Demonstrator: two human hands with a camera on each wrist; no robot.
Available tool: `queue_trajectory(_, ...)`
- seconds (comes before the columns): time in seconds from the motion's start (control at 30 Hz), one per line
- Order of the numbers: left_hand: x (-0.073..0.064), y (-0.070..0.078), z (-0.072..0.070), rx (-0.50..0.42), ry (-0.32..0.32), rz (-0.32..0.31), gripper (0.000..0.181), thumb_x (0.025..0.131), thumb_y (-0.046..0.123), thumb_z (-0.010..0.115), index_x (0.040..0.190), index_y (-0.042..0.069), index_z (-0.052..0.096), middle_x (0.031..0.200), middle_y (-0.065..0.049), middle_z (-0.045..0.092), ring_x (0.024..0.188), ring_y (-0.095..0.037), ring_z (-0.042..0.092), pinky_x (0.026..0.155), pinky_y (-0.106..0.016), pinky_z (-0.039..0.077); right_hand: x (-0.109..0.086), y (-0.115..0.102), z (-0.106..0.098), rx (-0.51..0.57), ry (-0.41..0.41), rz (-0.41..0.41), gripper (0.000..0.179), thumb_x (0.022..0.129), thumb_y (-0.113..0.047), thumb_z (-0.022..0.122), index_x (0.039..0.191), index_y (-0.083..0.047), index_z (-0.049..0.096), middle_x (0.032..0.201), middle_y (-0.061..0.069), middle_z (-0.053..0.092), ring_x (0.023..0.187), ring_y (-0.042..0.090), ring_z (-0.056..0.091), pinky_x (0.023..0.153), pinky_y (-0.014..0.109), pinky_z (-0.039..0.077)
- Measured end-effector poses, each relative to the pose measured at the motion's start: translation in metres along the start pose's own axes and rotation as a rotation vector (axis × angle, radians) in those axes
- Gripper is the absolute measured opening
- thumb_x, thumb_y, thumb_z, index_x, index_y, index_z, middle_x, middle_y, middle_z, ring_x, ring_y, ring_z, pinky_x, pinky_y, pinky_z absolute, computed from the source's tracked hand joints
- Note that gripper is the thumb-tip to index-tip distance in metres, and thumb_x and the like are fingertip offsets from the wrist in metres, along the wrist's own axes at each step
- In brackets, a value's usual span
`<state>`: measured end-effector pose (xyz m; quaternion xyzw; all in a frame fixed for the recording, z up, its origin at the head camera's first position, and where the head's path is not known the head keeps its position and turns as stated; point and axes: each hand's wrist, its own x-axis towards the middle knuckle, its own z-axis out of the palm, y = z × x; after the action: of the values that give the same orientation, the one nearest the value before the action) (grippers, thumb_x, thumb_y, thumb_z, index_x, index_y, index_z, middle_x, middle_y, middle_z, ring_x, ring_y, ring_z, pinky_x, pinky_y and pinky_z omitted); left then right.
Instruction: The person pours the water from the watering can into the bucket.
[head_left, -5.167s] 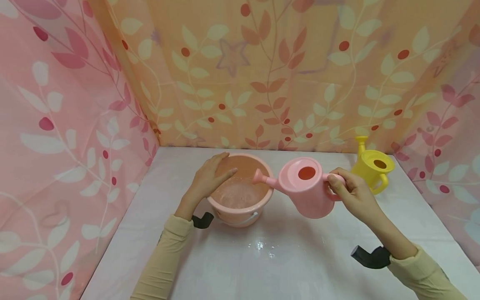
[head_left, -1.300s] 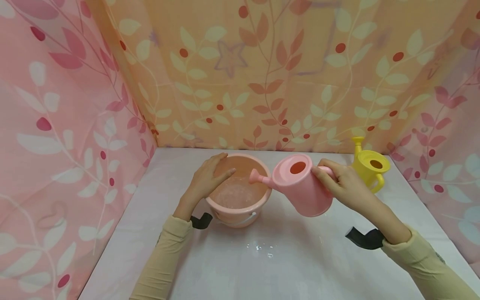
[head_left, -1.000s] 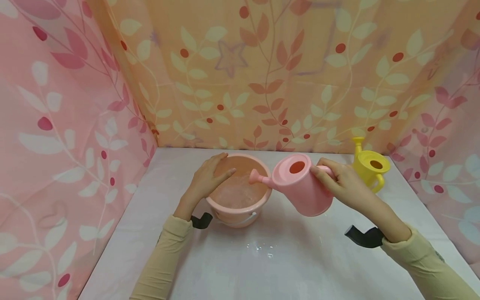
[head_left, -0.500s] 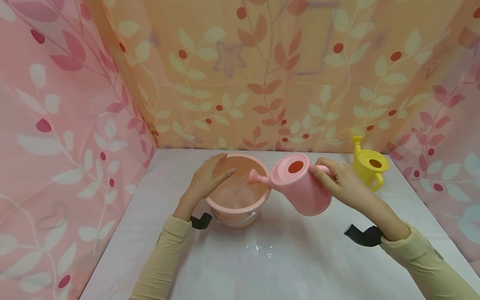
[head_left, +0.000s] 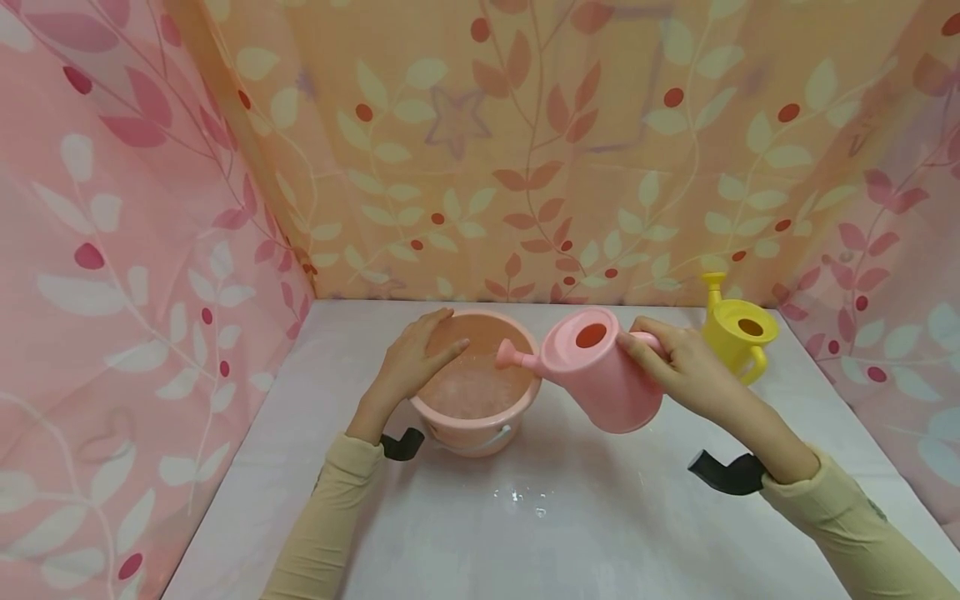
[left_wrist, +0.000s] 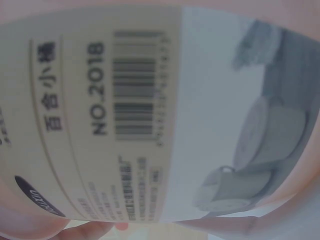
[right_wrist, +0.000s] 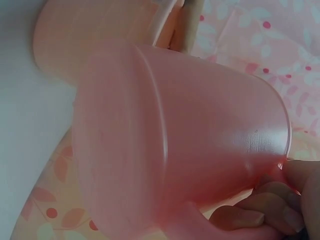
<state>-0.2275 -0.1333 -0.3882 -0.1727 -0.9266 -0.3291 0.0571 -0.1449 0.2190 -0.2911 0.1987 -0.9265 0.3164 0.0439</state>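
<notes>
A round pink bucket (head_left: 480, 423) with a white handle stands on the table, with water (head_left: 468, 387) inside. My left hand (head_left: 408, 354) rests on its left rim, fingers fairly straight, thumb spread over the inside. In the left wrist view, the bucket's printed label (left_wrist: 135, 90) fills the frame; fingers show only at the bottom edge. My right hand (head_left: 690, 367) grips the handle of a pink watering can (head_left: 611, 379), held tilted above the table. The sprinkler head (head_left: 507, 355) reaches over the bucket's right rim. In the right wrist view, curled fingers (right_wrist: 272, 212) wrap the handle.
A yellow watering can (head_left: 741, 337) stands at the table's back right, beyond my right hand. Water drops (head_left: 517, 497) lie on the white table (head_left: 450, 542) in front of the bucket. Patterned cloth (head_left: 465, 192) encloses the back and sides.
Compared with the oldest frame, the pink watering can is tipped further towards the bucket and my right hand is slightly further left. The water's surface looks calmer now. My left hand stays in place.
</notes>
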Motion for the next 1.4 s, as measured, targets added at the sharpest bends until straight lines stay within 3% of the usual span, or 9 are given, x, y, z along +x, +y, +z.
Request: queue_trajectory(1.4, -0.0001, 0.0004, -0.0006, 0.007, 0.01, 0.01, 0.071, 0.085, 0.066, 0.046, 0.142, 0.024, 0.037, 0.144, 0.002, 0.04, 0.13, -0.026, 0.037, 0.1, -0.055, 0.034, 0.0004, 0.0029, -0.0002, -0.023, 0.034, -0.04, 0.019, 0.095, -0.03, 0.052, 0.08, -0.017, 0.053, 0.059, -0.002, 0.044, 0.059, 0.013, 0.048, 0.051, 0.023, 0.043)
